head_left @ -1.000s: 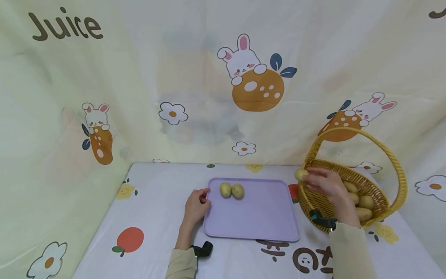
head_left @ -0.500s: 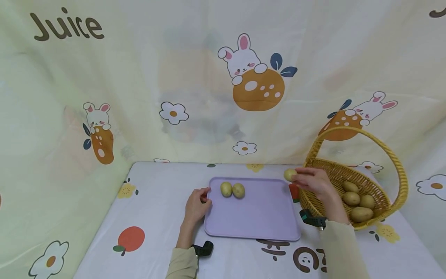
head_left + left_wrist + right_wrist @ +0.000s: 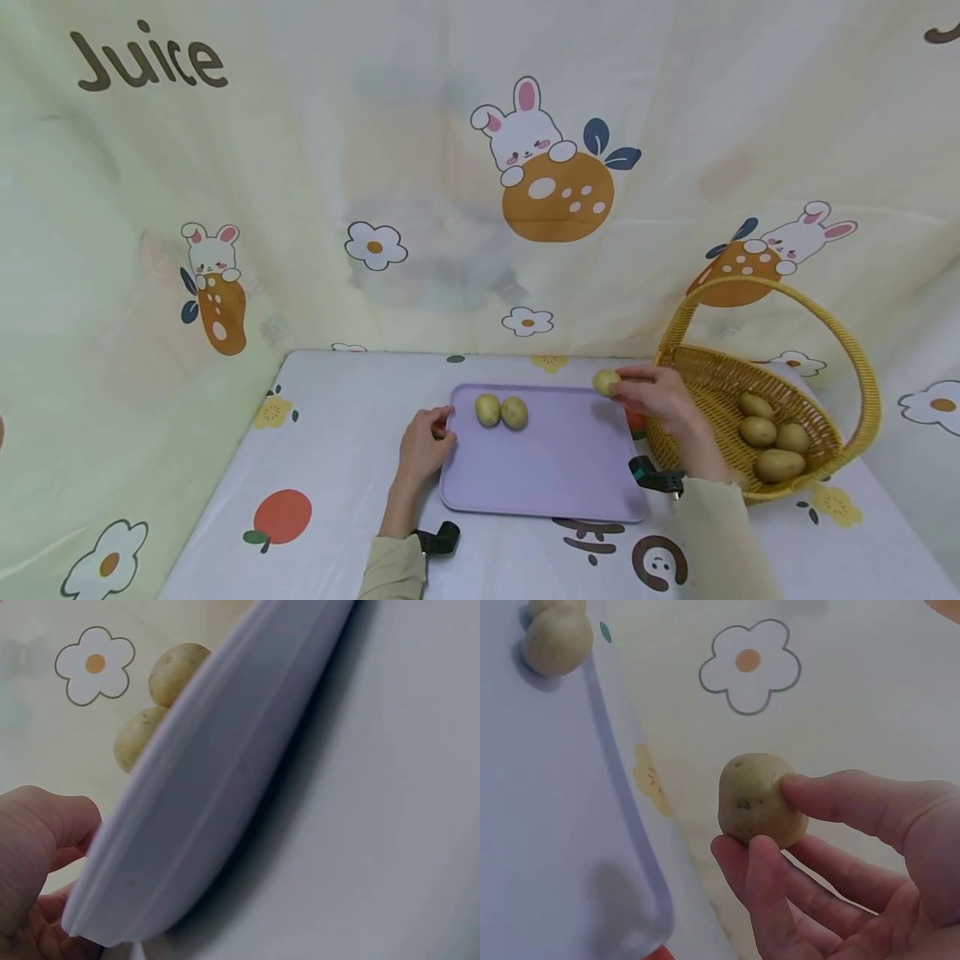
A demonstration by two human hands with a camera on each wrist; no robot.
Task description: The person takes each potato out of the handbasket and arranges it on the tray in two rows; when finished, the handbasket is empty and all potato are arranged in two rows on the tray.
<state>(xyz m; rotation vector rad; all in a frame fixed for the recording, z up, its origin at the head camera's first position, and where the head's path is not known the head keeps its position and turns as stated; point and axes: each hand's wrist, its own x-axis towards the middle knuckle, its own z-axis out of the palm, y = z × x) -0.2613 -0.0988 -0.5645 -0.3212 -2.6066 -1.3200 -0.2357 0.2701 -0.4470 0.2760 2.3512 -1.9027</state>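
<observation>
The right hand [image 3: 663,398] pinches a small round yellow-skinned potato [image 3: 606,383] between thumb and fingertips, holding it up near the far right corner of the flat lilac rectangular tray [image 3: 547,467]; so light a grip probably suits its small, smooth shape and leaves most of it exposed. The left hand [image 3: 422,446] pinches the tray's left rim, thumb against fingers, likely to steady it on the cloth-covered desk [image 3: 337,442]. The woven golden-yellow handled basket [image 3: 693,425] stands just beyond the tray's right edge, presumably for an easy reach. Seven potatoes show: one held, two side by side on the tray [image 3: 514,413], and four inside the basket [image 3: 757,431]. There is one tray and one basket.
</observation>
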